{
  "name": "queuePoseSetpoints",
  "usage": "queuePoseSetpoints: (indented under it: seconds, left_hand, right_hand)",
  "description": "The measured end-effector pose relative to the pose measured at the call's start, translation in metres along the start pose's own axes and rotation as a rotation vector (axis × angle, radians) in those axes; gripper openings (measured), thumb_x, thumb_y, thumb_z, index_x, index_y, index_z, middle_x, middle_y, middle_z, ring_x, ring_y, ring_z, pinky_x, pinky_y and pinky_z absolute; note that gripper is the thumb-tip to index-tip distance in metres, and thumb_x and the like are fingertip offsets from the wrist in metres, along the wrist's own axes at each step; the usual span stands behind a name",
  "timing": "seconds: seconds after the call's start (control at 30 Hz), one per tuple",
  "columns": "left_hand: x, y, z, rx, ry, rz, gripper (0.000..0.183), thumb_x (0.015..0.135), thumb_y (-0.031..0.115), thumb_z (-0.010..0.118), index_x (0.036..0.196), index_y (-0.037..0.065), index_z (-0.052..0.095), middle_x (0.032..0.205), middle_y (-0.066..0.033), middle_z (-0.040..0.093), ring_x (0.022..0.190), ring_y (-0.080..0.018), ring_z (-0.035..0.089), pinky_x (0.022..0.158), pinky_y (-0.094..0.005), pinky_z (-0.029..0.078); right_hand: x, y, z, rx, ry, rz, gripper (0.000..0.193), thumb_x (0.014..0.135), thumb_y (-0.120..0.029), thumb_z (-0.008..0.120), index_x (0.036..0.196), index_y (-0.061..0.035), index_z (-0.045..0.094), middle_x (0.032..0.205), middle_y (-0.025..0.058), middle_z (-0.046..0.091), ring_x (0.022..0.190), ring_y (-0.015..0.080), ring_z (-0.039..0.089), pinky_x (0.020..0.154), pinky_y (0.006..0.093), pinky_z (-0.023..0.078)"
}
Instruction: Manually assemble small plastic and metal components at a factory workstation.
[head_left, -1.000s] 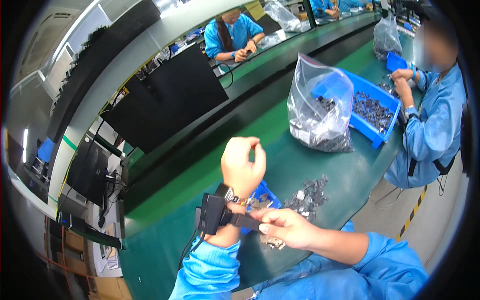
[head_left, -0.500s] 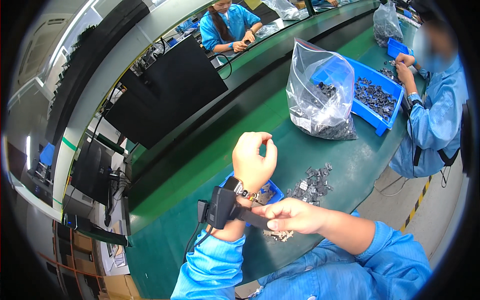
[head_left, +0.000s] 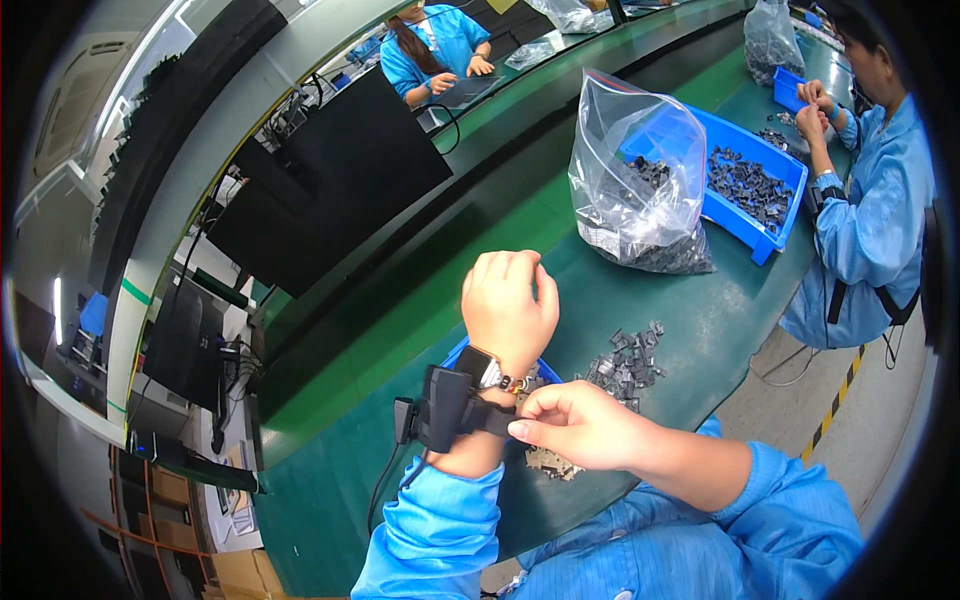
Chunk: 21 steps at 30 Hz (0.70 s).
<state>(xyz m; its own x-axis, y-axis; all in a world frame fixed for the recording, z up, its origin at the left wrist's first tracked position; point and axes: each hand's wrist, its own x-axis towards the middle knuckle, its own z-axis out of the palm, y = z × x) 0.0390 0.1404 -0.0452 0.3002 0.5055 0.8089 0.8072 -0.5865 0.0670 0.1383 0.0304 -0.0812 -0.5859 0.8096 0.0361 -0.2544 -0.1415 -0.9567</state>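
My left hand is raised in a loose fist above the green table, with nothing visible in it. A black wrist strap with a small device and a cable wraps my left forearm below a watch. My right hand pinches the strap's end at the wrist. Under my hands lie a small blue tray, mostly hidden, and a loose pile of small grey metal parts.
A clear plastic bag of dark parts leans on a large blue bin of the same parts. A person in a blue coat works at the right. Another person sits across the far bench. Black monitors stand at the left.
My left hand has stayed raised in a fist while my right hand stays at the wrist strap. The view has shifted slightly, so the bag and bin sit lower in the picture.
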Motion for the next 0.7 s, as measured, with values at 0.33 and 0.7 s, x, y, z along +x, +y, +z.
queuePoseSetpoints:
  seconds: [0.33, 0.7]
  left_hand:
    - [-0.0049, -0.0023, -0.0027, -0.391, -0.055, -0.557, 0.010, 0.079, 0.007, 0.065, 0.087, 0.001, 0.066, 0.079, -0.0070, 0.067, 0.072, -0.0130, 0.062, 0.069, -0.0264, 0.049]
    - [-0.0008, 0.0024, 0.0006, -0.671, 0.016, -0.702, 0.008, 0.080, 0.005, 0.064, 0.085, -0.001, 0.065, 0.075, -0.0054, 0.065, 0.067, -0.0093, 0.059, 0.062, -0.0238, 0.047]
  right_hand:
    - [-0.0005, 0.0002, -0.0005, 0.069, 0.047, -0.006, 0.019, 0.092, -0.018, 0.061, 0.081, -0.0024, 0.058, 0.054, -0.0015, 0.050, 0.041, 0.0035, 0.043, 0.035, 0.0227, 0.033]
    - [0.0059, -0.0015, 0.0004, -0.175, 0.116, 0.094, 0.013, 0.086, -0.009, 0.068, 0.082, 0.0029, 0.065, 0.073, 0.0035, 0.064, 0.068, 0.0048, 0.056, 0.060, 0.0217, 0.046]
